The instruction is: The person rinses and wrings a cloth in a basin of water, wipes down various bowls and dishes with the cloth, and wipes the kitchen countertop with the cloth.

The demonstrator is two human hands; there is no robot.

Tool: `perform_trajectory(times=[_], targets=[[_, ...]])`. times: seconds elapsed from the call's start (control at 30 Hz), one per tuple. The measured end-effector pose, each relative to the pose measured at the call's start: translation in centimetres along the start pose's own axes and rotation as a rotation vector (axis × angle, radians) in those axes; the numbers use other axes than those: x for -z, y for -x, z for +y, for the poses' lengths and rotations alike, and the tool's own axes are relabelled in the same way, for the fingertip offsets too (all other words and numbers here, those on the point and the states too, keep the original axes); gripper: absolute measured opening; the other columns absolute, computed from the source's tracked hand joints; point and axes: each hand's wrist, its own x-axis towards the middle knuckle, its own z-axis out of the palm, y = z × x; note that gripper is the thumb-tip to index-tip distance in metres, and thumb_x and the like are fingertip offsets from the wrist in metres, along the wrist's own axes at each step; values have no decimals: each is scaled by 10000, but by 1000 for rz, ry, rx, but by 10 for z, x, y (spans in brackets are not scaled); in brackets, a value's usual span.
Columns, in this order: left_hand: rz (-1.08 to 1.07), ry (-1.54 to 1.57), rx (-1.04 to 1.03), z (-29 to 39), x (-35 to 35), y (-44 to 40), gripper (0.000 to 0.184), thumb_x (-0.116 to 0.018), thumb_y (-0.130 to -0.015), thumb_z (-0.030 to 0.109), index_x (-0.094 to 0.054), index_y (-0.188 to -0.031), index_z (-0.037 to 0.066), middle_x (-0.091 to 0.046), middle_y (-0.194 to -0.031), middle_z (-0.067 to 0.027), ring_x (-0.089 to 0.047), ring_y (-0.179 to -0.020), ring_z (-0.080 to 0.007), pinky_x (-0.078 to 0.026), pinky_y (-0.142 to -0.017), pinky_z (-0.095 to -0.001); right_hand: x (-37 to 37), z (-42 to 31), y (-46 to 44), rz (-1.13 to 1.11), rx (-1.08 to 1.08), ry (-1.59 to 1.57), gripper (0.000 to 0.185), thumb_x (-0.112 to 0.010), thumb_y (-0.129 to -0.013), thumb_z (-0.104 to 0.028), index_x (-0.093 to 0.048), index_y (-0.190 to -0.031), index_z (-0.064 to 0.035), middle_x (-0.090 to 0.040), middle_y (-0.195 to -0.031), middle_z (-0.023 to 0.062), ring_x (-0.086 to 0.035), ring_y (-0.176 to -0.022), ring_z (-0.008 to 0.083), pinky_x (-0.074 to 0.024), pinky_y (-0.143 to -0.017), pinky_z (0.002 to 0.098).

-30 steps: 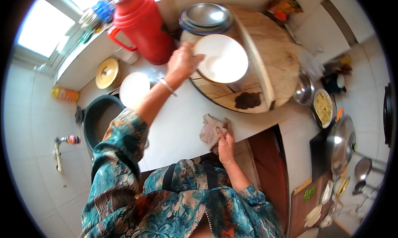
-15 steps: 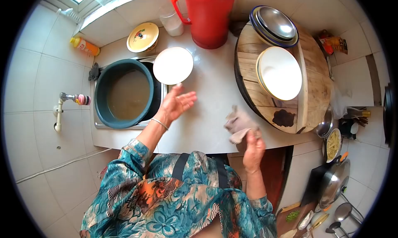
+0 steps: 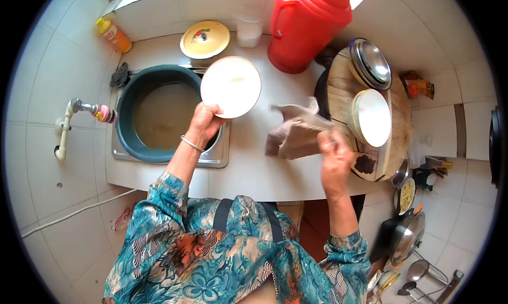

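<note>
My left hand (image 3: 205, 123) grips the lower rim of a white bowl (image 3: 231, 87), its thumb on the inside edge. The bowl is raised over the counter beside the sink, its inner side toward me. My right hand (image 3: 335, 157) is closed on one end of a greyish-pink cloth (image 3: 299, 132), which hangs out to the left above the counter and is slightly blurred. To the right of the cloth, a stack of white bowls (image 3: 373, 117) sits on a round wooden board (image 3: 338, 92).
A dark green basin (image 3: 120, 125) of murky water sits in the sink (image 3: 225, 154). Behind are a yellow lidded dish (image 3: 205, 39), a glass (image 3: 248, 33) and a red thermos jug (image 3: 309, 28). Metal plates (image 3: 374, 63) lie stacked on the board. A tap (image 3: 84, 107) juts from the left wall.
My left hand, open before, has taken hold of the white bowl and lifted it. My right hand has swung the cloth up and forward. The head view has shifted.
</note>
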Motion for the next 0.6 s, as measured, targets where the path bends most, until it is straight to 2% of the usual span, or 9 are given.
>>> perform_trajectory(times=[0.03, 0.07, 0.13, 0.2, 0.27, 0.33, 0.4, 0.47, 0.6], targets=[[34, 69, -54, 14, 0, 14, 494, -473, -661, -99, -483, -1155, -122, -586, -1038, -180, -624, -940, -348, -546, -836, -500, -7, -2, -4, 98, 19, -154, 317, -533, -969, -161, -570, -1140, 102, -632, -1035, 67, -558, -975, 120, -435, -914, 274], [36, 35, -72, 25, 19, 19, 492, -501, -676, -79, -480, -1166, -124, -591, -1076, -190, -618, -983, -341, -529, -882, -480, -14, -15, -11, 55, 125, -336, 307, -528, -972, -166, -580, -1124, 95, -632, -1044, 70, -559, -968, 118, -438, -904, 272], [64, 67, -175, 48, 34, 32, 463, -527, -733, -14, -479, -1181, -123, -589, -1132, -197, -607, -1036, -317, -502, -935, -438, -35, -26, -11, 42, 106, -337, 299, -545, -964, -157, -582, -1133, 87, -629, -1031, 52, -556, -952, 105, -437, -902, 274], [180, 52, -241, 67, 44, 38, 459, -550, -820, 126, -477, -1219, -90, -595, -1145, -180, -596, -1080, -276, -476, -968, -377, -51, -24, -14, -180, 45, -146, 233, -578, -944, -126, -601, -1091, 54, -596, -941, -15, -506, -861, 56, -421, -805, 215], [185, -114, -347, 83, 53, 46, 481, -593, -823, 158, -480, -1240, -52, -608, -1093, -163, -605, -1030, -254, -475, -944, -372, -66, -35, -17, -114, 148, -208, 207, -561, -957, -144, -606, -1037, 41, -584, -909, -25, -486, -832, 45, -409, -769, 198], [397, -723, -543, 86, 73, 48, 505, -643, -807, 180, -488, -1249, -8, -584, -1099, -152, -589, -986, -227, -472, -910, -372, -81, -58, -22, -39, 172, -367, 218, -527, -982, -189, -606, -1007, 13, -582, -896, -30, -482, -830, 39, -402, -769, 196], [440, -1362, -819, 89, 83, 52, 647, -716, -682, 191, -475, -1261, 30, -500, -1124, -180, -501, -1051, -314, -426, -924, -416, -95, -61, -25, -119, 163, -326, 213, -524, -985, -194, -604, -995, 3, -584, -889, -30, -484, -825, 40, -401, -771, 198], [426, -1680, -903, 95, 77, 61, 734, -729, -633, 223, -447, -1286, 41, -496, -1088, -182, -476, -1055, -345, -404, -919, -441, -100, -61, -28, -211, 205, -285, 224, -522, -986, -200, -607, -1020, 4, -592, -903, -21, -485, -829, 43, -397, -779, 196], [336, -1840, -957, 98, 72, 72, 804, -764, -592, 233, -429, -1298, 45, -470, -1076, -168, -460, -1022, -340, -382, -913, -447, -124, -80, -27, -305, 172, -397, 235, -529, -980, -197, -611, -1050, 12, -604, -936, -5, -490, -849, 45, -388, -802, 191]])
